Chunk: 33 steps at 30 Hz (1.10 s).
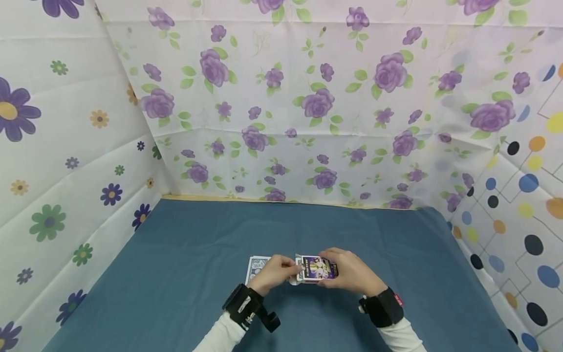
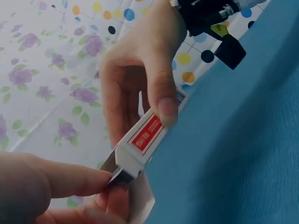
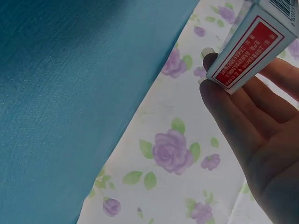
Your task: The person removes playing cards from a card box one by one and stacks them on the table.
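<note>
My right hand (image 1: 354, 273) holds a small playing card box (image 1: 320, 268) by its right end, in front of me above the table. In the head view the box has a purple printed face, and red panels with white print show on its narrow side in both wrist views. Flaps (image 2: 141, 198) stand out at its left end. With thumb and fingertips my left hand (image 1: 273, 274) pinches a small dark-edged flap (image 2: 120, 177) there. A blue and white patterned playing card or stack (image 1: 256, 265) lies behind the left hand, partly covered by it.
A blue cloth (image 1: 198, 244) covers the table. Behind it hangs a sheet with purple roses (image 1: 317, 103); a daisy-print sheet (image 1: 48, 222) is on the left and a dotted one (image 1: 528, 210) on the right. Both wrists wear black camera straps (image 1: 381, 308).
</note>
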Each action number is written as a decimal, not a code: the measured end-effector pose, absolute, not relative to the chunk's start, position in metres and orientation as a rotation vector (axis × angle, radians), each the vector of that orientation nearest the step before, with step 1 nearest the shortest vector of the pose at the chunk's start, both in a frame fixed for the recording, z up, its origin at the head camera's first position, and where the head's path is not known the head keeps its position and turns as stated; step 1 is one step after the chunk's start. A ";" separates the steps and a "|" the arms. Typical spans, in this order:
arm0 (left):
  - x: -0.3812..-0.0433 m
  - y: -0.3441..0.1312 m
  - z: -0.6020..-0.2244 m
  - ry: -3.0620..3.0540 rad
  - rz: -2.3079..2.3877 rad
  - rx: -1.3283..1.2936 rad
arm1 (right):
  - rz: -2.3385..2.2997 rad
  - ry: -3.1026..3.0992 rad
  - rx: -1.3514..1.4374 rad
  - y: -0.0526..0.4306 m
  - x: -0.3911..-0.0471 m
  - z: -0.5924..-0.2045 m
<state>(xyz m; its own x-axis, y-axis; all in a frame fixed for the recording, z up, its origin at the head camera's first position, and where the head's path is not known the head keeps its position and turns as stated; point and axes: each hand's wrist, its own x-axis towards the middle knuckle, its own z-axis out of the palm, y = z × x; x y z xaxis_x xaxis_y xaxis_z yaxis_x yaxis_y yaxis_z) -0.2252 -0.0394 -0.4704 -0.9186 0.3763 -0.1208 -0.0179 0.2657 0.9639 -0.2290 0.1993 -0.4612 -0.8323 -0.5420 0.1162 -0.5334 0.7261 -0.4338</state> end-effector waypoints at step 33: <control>-0.219 -0.092 -0.476 2.067 2.083 0.004 | -0.728 2.963 -0.877 0.204 -0.231 -0.463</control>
